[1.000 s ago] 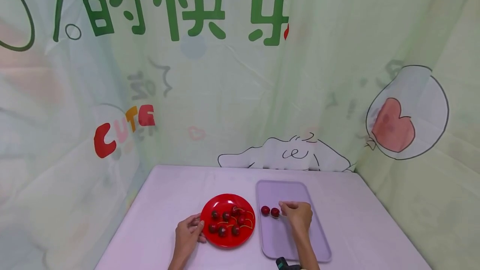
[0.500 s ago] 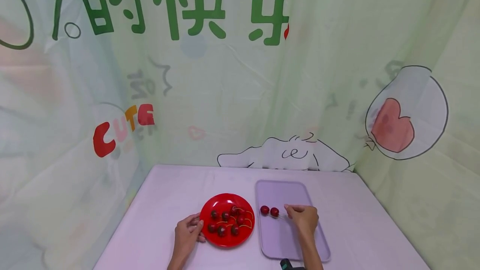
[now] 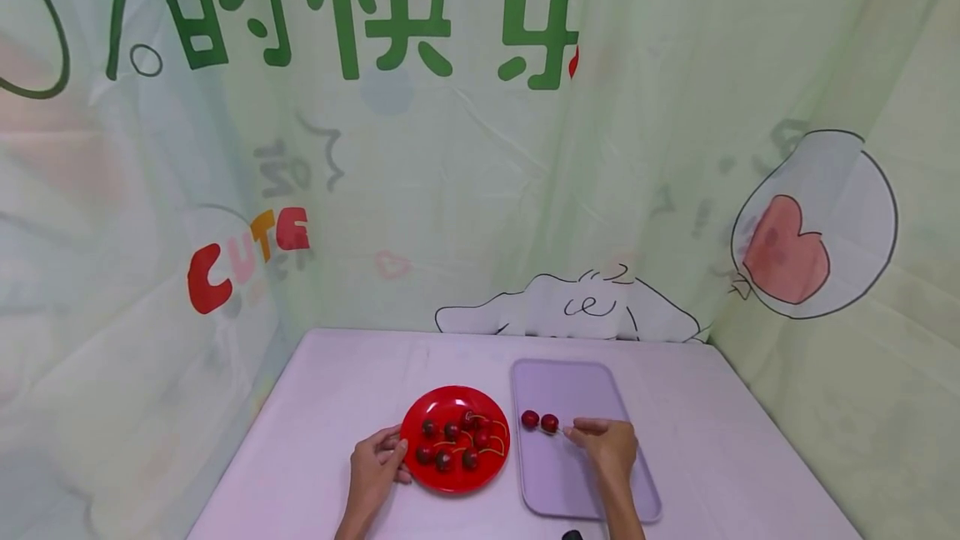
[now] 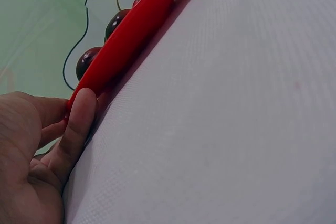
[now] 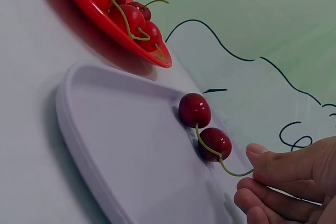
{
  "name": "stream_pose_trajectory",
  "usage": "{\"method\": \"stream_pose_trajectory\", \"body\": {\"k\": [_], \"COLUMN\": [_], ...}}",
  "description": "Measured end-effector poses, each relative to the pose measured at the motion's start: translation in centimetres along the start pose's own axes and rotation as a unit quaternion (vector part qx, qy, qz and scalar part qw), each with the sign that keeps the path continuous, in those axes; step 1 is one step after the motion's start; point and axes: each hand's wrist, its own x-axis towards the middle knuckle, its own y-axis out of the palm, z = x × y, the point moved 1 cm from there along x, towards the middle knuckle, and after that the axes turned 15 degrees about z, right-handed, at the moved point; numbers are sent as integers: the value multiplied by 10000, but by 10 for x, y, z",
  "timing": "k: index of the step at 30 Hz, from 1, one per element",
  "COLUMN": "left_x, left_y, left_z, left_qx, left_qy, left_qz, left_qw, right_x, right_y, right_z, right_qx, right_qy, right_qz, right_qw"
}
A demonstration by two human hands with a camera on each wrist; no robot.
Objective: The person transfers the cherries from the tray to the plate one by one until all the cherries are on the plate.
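Observation:
My left hand (image 3: 371,467) grips the left rim of a round red plate (image 3: 450,483), thumb on one side and fingers on the other in the left wrist view. Several dark red cherries (image 3: 444,462) with stems lie on the plate. On a pale purple tray (image 3: 558,482) sit two cherries (image 5: 194,110) joined by a forked green stem (image 5: 231,171), near the tray's left side. My right hand (image 3: 611,444), over the tray, pinches the end of that stem between thumb and finger. Both joined cherries rest on the tray surface.
A white-covered table (image 3: 712,457) carries the plate and tray side by side, with a narrow gap between them. A printed curtain (image 3: 465,190) hangs behind the table and along both its sides.
My right hand has shifted slightly right and toward me, its fingertips now lower at the stem. The two joined cherries, the plate and my left hand have stayed in place.

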Motion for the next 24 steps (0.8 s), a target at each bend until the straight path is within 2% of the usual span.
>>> {"method": "stream_pose_trajectory", "body": {"k": [4,11,19,24], "left_x": [-1,0,-1,0], "left_y": [0,0,0,0], "left_z": [-1,-1,-2,-1], "left_qx": [22,44,23,0], "left_qy": [-46,-3,6,-2], "left_qz": [-13,21,30,41], "left_qw": [10000,10000,10000,10000], "right_x": [-4,-3,-1,-1], "right_y": [2,6,7,6], "right_z": [-1,-4,-8,-8], "right_qx": [59,-48,-6,407], "right_qy": [-26,-103,-98,-128], "right_qz": [72,-170,-227,-110], "right_qw": [10000,9998,9997,9990]}}
